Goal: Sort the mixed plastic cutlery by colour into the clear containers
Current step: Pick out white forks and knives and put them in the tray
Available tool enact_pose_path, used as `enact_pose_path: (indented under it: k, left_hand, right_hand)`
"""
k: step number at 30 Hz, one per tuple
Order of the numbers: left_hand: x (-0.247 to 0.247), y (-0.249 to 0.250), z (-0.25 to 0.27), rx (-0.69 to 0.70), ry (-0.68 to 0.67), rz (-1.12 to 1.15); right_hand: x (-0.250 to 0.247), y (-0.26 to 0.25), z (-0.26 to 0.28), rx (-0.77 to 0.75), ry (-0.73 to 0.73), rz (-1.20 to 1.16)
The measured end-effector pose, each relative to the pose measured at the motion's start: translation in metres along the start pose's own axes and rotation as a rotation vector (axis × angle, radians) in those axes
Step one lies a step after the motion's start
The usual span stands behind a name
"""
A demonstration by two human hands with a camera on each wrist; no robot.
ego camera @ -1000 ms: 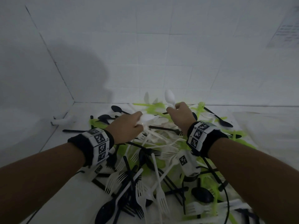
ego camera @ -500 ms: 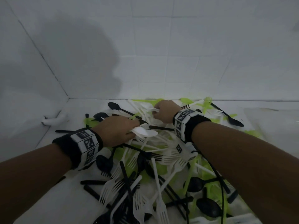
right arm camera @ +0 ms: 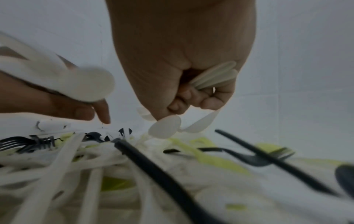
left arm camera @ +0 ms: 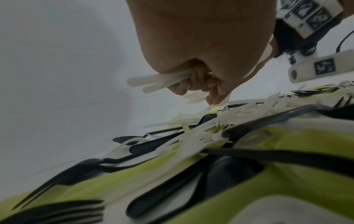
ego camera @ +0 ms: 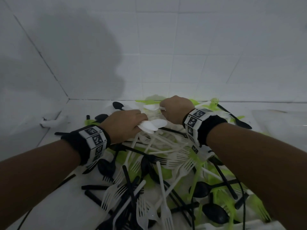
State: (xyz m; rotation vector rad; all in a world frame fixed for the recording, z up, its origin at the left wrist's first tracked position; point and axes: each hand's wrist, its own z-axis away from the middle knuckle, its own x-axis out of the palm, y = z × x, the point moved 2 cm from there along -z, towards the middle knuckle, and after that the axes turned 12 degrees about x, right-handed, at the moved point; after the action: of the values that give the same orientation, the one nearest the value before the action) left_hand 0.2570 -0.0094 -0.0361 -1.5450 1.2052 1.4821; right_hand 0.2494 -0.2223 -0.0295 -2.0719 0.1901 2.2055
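Left hand (ego camera: pixel 123 124) gripping white spoons (ego camera: pixel 152 125), right hand (ego camera: pixel 176 108) clutching white spoons too; cutlery pile (ego camera: pixel 149 171) near tiled wall corner (ego camera: pixel 68 98)

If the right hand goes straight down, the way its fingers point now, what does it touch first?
Most likely the white cutlery heaped directly beneath it. The right hand, already gripping white spoons, hangs just above the mixed pile; black forks lie further aside. Depth is unclear, so this is a judgement.

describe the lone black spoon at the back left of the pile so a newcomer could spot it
Start at the floor corner where the two tiled walls meet, then go right to the cutlery pile's far edge. The black spoon lies there, beyond the left hand. It is the farthest-back black piece on that side.
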Motion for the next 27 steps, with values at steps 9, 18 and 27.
enact_pose_path:
  k: [9,18,27]
  left_hand:
    - [0.016,0.002,-0.039,0.109,0.059,-0.036]
    - [0.004,0.014,-0.041,0.138,0.083,-0.040]
    - [-0.010,-0.001,0.010,-0.129,0.043,0.116]
  right_hand:
    - [-0.005,0.039,0.014,0.073,-0.239,-0.283]
    - [-0.010,0.061,0.031,0.067,-0.215,-0.229]
    - [-0.004,0.081,0.034,0.274,-0.040,-0.411]
